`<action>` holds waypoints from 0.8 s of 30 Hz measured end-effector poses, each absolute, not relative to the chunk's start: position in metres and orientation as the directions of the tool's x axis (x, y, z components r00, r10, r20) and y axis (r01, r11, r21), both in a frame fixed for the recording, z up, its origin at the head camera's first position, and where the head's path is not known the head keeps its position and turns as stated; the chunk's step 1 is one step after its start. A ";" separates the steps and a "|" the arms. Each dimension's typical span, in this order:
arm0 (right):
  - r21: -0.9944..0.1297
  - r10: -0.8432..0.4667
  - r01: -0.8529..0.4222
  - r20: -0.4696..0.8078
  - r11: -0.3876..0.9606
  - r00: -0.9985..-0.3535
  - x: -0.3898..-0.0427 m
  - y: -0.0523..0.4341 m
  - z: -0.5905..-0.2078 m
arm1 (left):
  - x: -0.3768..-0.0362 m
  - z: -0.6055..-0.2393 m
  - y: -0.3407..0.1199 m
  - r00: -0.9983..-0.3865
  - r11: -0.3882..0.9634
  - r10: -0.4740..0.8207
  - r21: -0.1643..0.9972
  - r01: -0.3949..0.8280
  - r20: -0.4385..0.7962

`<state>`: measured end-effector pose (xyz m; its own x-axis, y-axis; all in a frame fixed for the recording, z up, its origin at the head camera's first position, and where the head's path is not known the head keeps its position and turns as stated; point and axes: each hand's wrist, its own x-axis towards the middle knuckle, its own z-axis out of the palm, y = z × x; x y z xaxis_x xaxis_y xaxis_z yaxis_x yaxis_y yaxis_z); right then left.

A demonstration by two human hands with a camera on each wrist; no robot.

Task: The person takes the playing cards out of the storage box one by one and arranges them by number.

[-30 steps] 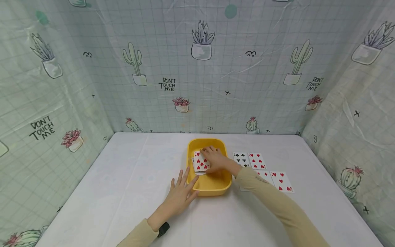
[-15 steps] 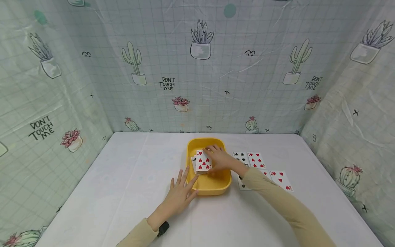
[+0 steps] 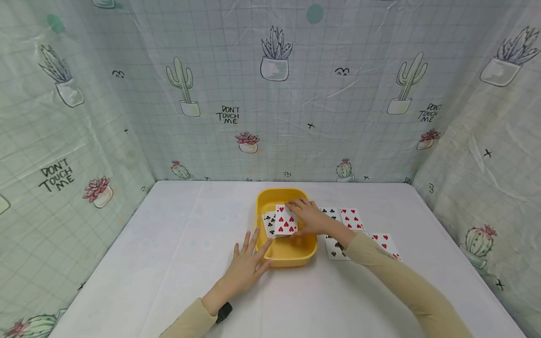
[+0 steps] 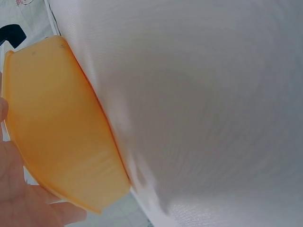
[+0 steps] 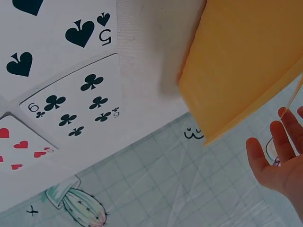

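Observation:
In the head view my right hand (image 3: 312,220) reaches over the right rim of a yellow plastic tray (image 3: 291,253). Between its thumb and fingers it pinches a seven of hearts playing card (image 3: 285,220). Under that card lies a clubs card (image 3: 269,224), partly covered. Spread straight, the fingers of my left hand (image 3: 243,274) rest against the tray's front left rim. The left wrist view has the tray's outer wall (image 4: 61,123) with those fingers along its edge. In the right wrist view the right hand (image 5: 279,163) is cut off by the frame edge, and only an edge of the card shows.
Right of the tray, face-up cards lie on the white table (image 3: 169,263): a six of clubs (image 5: 71,101), a six of hearts (image 3: 351,219), a five of spades (image 5: 19,64) and another hearts card (image 3: 384,242). The right sleeve (image 3: 393,272) passes over some. A patterned curtain (image 3: 211,47) surrounds the table.
The right hand has slid the seven of hearts to the right inside the tray, baring more of the clubs card beneath. The left hand has stayed in place.

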<state>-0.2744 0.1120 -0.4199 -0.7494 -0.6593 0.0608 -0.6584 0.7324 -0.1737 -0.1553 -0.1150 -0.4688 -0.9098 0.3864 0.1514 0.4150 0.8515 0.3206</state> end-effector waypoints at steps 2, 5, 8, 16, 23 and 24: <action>-0.185 -0.657 -0.657 0.072 0.731 -0.751 -0.272 0.116 -0.419 | -0.155 -0.469 -0.115 -0.910 0.851 0.387 0.321 0.415 0.152; -0.193 -0.647 -0.650 0.087 0.735 -0.758 -0.267 0.122 -0.419 | -0.155 -0.469 -0.116 -0.910 0.851 0.386 0.321 0.415 0.153; -0.207 -0.637 -0.640 0.093 0.740 -0.766 -0.261 0.129 -0.417 | -0.155 -0.470 -0.116 -0.910 0.851 0.386 0.321 0.415 0.151; -0.241 -0.619 -0.622 0.098 0.745 -0.779 -0.246 0.146 -0.410 | -0.155 -0.470 -0.116 -0.912 0.854 0.383 0.318 0.411 0.147; -0.222 -0.624 -0.639 0.142 0.736 -0.768 -0.235 0.159 -0.406 | -0.155 -0.468 -0.115 -0.911 0.852 0.384 0.321 0.413 0.153; -0.219 -0.627 -0.644 0.148 0.733 -0.765 -0.233 0.161 -0.405 | -0.155 -0.468 -0.115 -0.911 0.853 0.383 0.318 0.413 0.156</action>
